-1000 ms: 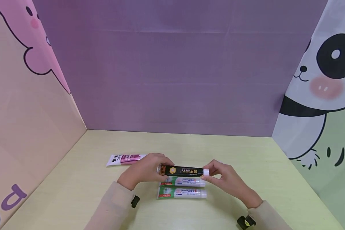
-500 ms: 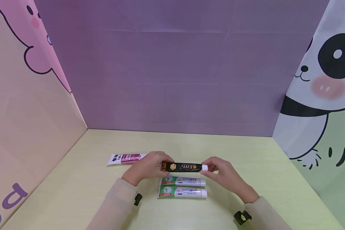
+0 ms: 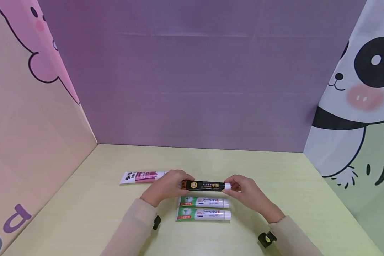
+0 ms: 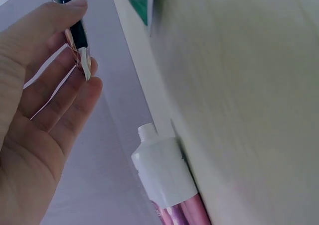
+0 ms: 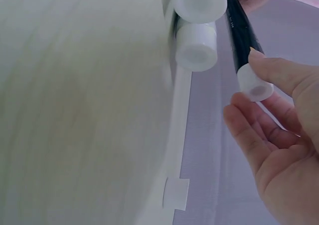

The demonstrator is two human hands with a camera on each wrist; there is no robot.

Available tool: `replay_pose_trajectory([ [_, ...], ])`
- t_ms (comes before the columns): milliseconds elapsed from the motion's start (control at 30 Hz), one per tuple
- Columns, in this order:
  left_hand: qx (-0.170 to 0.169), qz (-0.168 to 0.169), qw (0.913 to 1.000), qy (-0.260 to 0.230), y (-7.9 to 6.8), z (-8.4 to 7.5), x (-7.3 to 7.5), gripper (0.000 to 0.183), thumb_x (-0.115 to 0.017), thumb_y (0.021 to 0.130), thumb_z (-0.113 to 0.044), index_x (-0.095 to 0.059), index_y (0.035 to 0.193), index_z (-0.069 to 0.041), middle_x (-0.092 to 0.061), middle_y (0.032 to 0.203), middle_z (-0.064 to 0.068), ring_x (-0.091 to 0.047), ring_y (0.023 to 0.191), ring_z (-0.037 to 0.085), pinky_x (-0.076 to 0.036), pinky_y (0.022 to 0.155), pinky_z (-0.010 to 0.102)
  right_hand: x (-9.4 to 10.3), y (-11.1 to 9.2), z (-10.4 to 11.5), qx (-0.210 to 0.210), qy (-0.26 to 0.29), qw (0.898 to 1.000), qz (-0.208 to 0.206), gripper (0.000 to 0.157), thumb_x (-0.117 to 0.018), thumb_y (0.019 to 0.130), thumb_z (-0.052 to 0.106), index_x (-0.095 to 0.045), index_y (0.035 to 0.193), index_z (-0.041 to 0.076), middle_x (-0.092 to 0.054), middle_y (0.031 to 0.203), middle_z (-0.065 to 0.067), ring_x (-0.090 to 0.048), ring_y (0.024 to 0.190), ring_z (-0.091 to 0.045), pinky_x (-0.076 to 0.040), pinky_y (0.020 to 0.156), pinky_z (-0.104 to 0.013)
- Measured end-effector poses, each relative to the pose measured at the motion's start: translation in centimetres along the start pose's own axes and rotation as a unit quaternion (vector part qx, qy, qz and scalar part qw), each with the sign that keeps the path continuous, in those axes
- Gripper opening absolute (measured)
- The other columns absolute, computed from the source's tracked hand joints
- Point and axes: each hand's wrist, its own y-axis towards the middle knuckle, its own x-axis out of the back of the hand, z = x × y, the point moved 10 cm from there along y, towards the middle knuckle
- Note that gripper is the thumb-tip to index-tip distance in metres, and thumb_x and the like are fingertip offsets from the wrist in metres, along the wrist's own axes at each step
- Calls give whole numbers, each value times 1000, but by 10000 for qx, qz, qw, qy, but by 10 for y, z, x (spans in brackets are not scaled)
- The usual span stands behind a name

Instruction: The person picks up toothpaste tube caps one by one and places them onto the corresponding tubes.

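A black toothpaste tube (image 3: 208,186) with gold print and a white cap lies level between the two hands, above the table. The left hand (image 3: 169,183) pinches its flat tail end between thumb and fingers. At the other end, the right hand (image 3: 249,195) pinches the tube by its white cap (image 5: 255,83). Just nearer the person, two green-and-white toothpaste tubes, one (image 3: 211,202) behind the other (image 3: 211,215), lie parallel on the table with their caps to the right. Beyond the left hand lies a pink-and-white toothpaste tube (image 3: 144,176); its narrow white tip (image 4: 146,132) shows in the left wrist view.
The pale wooden table (image 3: 83,213) meets a purple back wall (image 3: 195,89). A pinkish panel (image 3: 35,124) bounds it on the left, and a panel with a panda picture (image 3: 364,99) on the right. A white tab (image 5: 176,193) shows at the table edge.
Both hands have lifted the black toothpaste tube slightly away from the green-and-white tubes, toward the back wall, baring more of the farther one. The tubes on the table stay put.
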Motion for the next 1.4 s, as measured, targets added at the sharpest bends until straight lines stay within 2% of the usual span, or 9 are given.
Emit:
replay_pose_trajectory([
  [200,150,127,9998,-19,1,5,-9,39,-80,86,-15,-71,122,-5,-69,119,9,-63,103,18,-54,87,30,-7,1,-7,-188,67,9994,300,22,-76,90,15,-69,110,5,-65,91,5,-62,81,-11,-55,75,-27],
  [433,119,281,9995,-63,3,7,-21,37,-79,86,-10,-70,121,0,-70,117,13,-65,102,20,-54,87,33,-14,5,-11,-244,-137,9984,496,20,-75,91,15,-69,107,5,-62,86,7,-58,78,-10,-53,71,-26],
  [933,220,518,9981,-242,2,9,-26,34,-75,90,-6,-70,123,0,-70,120,12,-64,109,22,-52,93,37,-24,7,-13,-471,-124,9954,820,16,-73,93,16,-68,103,5,-61,81,6,-53,72,-13,-46,64,-26],
  [1200,165,696,9971,-250,2,9,-31,31,-69,93,-3,-69,124,1,-70,119,11,-64,104,18,-53,91,35,-28,9,-15,-519,-133,9937,984,11,-71,93,13,-67,101,7,-64,85,6,-55,74,-11,-47,67,-27],
  [1400,304,709,9965,-333,1,10,-29,31,-67,93,0,-69,124,0,-69,120,11,-63,102,18,-54,88,34,-28,8,-15,-719,-135,9923,998,11,-71,93,10,-67,103,6,-66,92,3,-60,82,-13,-51,72,-30],
])
